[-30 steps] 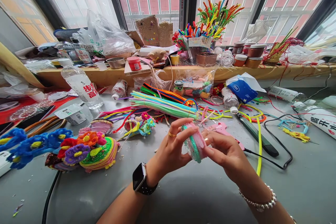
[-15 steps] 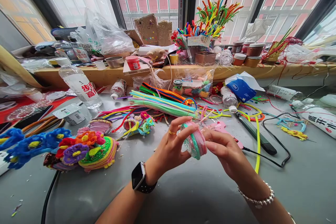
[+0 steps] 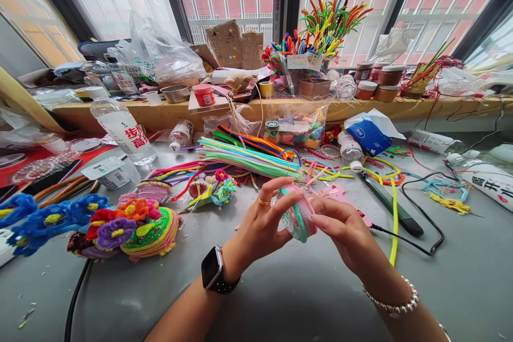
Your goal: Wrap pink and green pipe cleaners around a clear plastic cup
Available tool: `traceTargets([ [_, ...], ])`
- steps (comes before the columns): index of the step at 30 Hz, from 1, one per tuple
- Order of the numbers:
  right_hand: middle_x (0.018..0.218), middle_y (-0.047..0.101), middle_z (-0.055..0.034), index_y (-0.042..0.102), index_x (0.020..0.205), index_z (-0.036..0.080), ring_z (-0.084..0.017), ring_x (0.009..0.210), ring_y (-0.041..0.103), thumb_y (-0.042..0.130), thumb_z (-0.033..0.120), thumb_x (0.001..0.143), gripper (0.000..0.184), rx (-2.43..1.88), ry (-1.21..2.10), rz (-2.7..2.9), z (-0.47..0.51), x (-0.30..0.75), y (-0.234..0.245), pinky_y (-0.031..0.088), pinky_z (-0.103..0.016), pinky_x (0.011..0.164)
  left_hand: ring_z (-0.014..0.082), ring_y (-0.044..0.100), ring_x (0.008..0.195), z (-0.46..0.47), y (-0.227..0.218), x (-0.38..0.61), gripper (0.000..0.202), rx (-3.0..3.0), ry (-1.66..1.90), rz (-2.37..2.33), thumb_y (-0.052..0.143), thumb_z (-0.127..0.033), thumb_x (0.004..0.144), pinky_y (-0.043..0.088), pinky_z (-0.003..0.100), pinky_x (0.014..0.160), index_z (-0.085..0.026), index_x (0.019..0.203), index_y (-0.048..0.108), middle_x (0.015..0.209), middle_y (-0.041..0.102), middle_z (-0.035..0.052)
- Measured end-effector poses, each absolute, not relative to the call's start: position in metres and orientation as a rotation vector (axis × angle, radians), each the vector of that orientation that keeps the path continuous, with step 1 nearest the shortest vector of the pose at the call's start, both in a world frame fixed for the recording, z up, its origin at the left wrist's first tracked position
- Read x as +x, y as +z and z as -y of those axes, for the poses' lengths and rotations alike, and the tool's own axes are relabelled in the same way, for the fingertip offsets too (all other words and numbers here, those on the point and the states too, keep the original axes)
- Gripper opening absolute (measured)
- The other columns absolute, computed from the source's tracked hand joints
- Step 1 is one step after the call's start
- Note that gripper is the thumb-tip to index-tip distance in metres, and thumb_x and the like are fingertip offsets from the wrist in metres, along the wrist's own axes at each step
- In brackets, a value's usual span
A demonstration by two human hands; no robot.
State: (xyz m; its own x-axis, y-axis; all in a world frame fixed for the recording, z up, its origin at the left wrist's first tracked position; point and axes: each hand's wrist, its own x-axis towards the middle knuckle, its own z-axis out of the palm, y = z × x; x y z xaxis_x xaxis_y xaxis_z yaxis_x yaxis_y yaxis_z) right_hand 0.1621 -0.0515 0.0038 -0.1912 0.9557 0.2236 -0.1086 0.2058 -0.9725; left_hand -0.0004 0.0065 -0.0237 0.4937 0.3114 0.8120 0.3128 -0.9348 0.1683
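Between both hands is a small round clear plastic cup (image 3: 297,218), wrapped with mint-green and pink pipe cleaner. My left hand (image 3: 262,219) grips it from the left, fingers over the top and thumb below. At its right side, the thumb and fingertips of my right hand (image 3: 340,224) pinch the pink pipe cleaner against the wall. Just behind lies a bundle of pastel pipe cleaners (image 3: 248,157). A pink glue gun (image 3: 336,193) rests beyond my right hand, partly hidden by it.
Pipe-cleaner flowers (image 3: 116,232) and a flower-covered piece (image 3: 216,189) lie to the left. A water bottle (image 3: 124,131) stands behind them. On the right are a dark green cutter (image 3: 395,206), a black cable (image 3: 435,248) and a blue tissue pack (image 3: 368,136). A cluttered wooden ledge (image 3: 168,112) runs along the windows.
The wrapped cup has turned very slightly in my hands, and my right fingertips have shifted a little along the pink pipe cleaner. The rest looks the same.
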Motion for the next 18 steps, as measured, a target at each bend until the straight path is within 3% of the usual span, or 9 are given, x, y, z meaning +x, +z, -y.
traceTargets([
  [4,0.065,0.056,0.0000,0.056,0.063,0.019,-0.014,0.065,0.048,0.057,0.034,0.078,0.021,-0.880,1.232,1.378,0.0507,0.1621,0.0031,0.038,-0.026,0.062,0.0253,0.053,0.110,-0.0057,-0.0234,-0.0005,0.063,-2.718,-1.474,0.583,0.064,-0.025,0.077,0.052,0.041,0.085,-0.027,0.129,0.030,0.122,0.043,0.0137],
  [18,0.067,0.057,0.0010,0.057,0.065,0.020,-0.014,0.066,0.047,0.057,0.033,0.079,0.020,-0.830,1.221,1.422,0.0507,0.1634,0.0037,0.037,-0.026,0.064,0.0234,0.050,0.111,-0.0055,-0.0221,-0.0004,0.062,-2.699,-1.487,0.548,0.064,-0.022,0.076,0.052,0.038,0.086,-0.023,0.129,0.032,0.121,0.042,0.0141],
])
